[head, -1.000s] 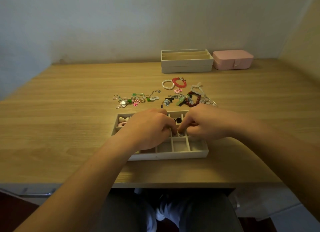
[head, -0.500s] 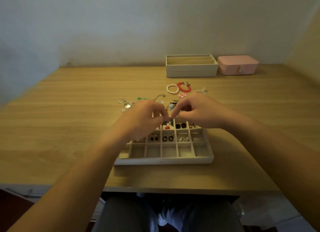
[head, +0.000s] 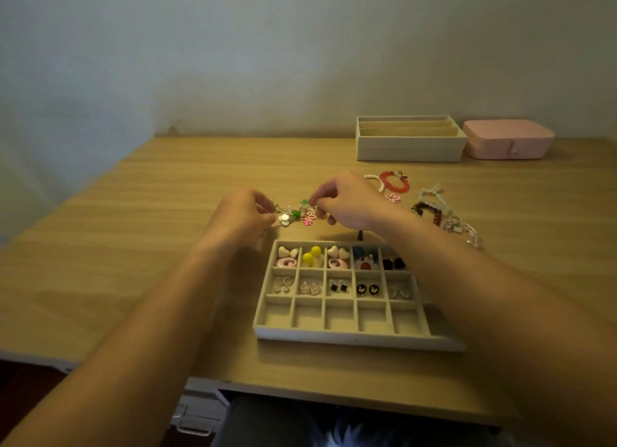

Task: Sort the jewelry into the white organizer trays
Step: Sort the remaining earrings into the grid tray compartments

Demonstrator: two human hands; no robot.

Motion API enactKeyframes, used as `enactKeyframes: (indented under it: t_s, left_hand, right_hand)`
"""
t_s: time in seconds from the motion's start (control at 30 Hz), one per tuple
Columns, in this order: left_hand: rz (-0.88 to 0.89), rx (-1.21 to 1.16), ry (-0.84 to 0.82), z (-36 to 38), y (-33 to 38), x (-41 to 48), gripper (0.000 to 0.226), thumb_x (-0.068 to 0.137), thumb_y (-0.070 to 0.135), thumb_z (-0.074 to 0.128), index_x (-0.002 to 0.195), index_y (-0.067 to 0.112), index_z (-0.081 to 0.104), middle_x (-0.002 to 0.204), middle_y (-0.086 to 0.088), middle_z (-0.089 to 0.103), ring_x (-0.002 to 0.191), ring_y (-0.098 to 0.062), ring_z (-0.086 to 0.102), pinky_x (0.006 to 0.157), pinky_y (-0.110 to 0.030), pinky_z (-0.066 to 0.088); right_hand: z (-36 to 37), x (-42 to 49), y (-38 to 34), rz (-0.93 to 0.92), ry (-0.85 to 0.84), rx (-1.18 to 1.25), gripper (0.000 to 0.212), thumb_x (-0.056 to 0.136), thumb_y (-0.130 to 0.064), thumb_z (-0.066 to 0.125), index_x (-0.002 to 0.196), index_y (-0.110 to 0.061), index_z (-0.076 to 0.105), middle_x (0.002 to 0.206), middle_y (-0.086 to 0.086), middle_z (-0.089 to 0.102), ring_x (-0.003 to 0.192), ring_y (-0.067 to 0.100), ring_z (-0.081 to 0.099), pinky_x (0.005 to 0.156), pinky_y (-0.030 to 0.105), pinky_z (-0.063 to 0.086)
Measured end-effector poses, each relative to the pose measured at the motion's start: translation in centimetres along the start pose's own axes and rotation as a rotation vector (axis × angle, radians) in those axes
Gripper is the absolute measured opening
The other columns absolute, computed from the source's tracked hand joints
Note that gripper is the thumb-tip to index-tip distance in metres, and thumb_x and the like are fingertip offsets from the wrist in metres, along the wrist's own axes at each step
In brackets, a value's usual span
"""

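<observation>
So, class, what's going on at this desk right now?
A person is sorting jewelry. Both the left hand and the right hand pinch at a cluster of loose pieces on the desk, just beyond the gridded tray. The tray's far and middle rows hold earrings; its near row is empty. Bracelets lie unsorted to the right, near stacked trays and a pink box.

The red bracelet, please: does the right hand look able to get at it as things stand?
Probably yes: the red bracelet lies uncovered just beyond the right hand, though it pinches a charm.
</observation>
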State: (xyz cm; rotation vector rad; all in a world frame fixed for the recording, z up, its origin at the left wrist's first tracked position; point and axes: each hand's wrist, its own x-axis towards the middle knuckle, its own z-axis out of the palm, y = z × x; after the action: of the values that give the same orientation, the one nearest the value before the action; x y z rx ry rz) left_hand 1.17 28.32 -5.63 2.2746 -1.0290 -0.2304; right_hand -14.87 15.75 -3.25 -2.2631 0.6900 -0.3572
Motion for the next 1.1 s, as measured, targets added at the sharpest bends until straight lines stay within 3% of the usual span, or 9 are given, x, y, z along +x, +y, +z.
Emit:
enactKeyframes:
  t_s: [0.23,0.33,0.43,0.63,0.73,0.83,0.97,1.1]
  left_hand:
    - [0.000,0.022,-0.037,1.1,-0.4,1.4,0.029,0.079,0.045,0.081,0.097,0.024,0.072,0.091,0.004,0.068,0.083,-0.015,0.066,0.079,-0.039,0.059]
    - [0.003,0.079,-0.019,1.5,0.0,1.5,0.026,0.078,0.050,0.080,0.090,0.028,0.073,0.091,0.008,0.066,0.088,-0.012,0.063,0.082,-0.041,0.058]
    - [0.006,0.112,-0.013,1.8,0.1,1.5,0.023,0.079,0.048,0.079,0.088,0.028,0.074,0.091,0.009,0.066,0.091,-0.011,0.062,0.084,-0.040,0.057]
    - [0.033,0.030,-0.008,1.3,0.5,1.8,0.013,0.086,0.039,0.076,0.090,0.027,0.076,0.088,0.007,0.069,0.082,-0.010,0.064,0.073,-0.035,0.058]
    - [0.070,-0.073,0.009,0.8,1.3,1.6,0.008,0.085,0.033,0.078,0.087,0.025,0.075,0.083,0.006,0.069,0.074,-0.006,0.061,0.057,-0.024,0.045]
    - [0.113,-0.200,0.006,-0.1,2.4,1.1,0.009,0.084,0.031,0.079,0.086,0.022,0.075,0.080,0.005,0.071,0.071,-0.005,0.061,0.058,-0.023,0.044]
    - [0.180,-0.317,-0.017,-1.3,3.9,0.0,0.011,0.086,0.026,0.077,0.090,0.017,0.076,0.080,0.002,0.072,0.069,-0.008,0.063,0.058,-0.023,0.047]
    - [0.161,-0.492,-0.072,-2.0,4.9,-1.6,0.012,0.087,0.022,0.076,0.092,0.011,0.075,0.084,-0.004,0.076,0.072,-0.012,0.069,0.062,-0.027,0.054]
  right_hand:
    - [0.4,1.8,-0.4,0.015,0.008,0.013,0.021,0.102,-0.012,0.056,0.109,-0.019,0.074,0.092,-0.004,0.071,0.084,0.013,0.068,0.072,0.025,0.056]
    - [0.3,1.9,-0.3,0.024,0.022,0.028,0.021,0.102,-0.011,0.055,0.109,-0.018,0.073,0.092,-0.004,0.071,0.083,0.010,0.066,0.065,0.020,0.053]
    - [0.1,2.0,-0.2,0.036,0.032,0.037,0.021,0.101,-0.011,0.056,0.108,-0.018,0.074,0.092,-0.003,0.071,0.085,0.014,0.068,0.073,0.027,0.058]
    - [-0.4,2.1,0.1,0.081,0.075,0.101,0.020,0.101,-0.010,0.056,0.107,-0.015,0.074,0.091,0.000,0.072,0.082,0.014,0.067,0.068,0.023,0.055]
    - [-0.5,2.1,-0.1,0.083,0.083,0.115,0.021,0.101,-0.010,0.055,0.107,-0.016,0.075,0.096,-0.001,0.070,0.088,0.015,0.065,0.072,0.024,0.053]
    - [-0.4,1.9,-0.4,0.070,0.082,0.137,0.023,0.099,-0.007,0.056,0.107,-0.021,0.073,0.104,-0.005,0.064,0.098,0.013,0.059,0.083,0.029,0.051]
    - [-0.5,0.9,-0.8,0.033,-0.018,0.224,0.032,0.094,-0.005,0.058,0.118,-0.026,0.065,0.109,-0.005,0.062,0.103,0.012,0.058,0.082,0.027,0.053]
    - [-1.0,-0.2,-0.7,0.064,-0.097,0.447,0.016,0.098,-0.011,0.061,0.108,-0.022,0.064,0.110,0.006,0.070,0.099,0.020,0.071,0.085,0.033,0.060]
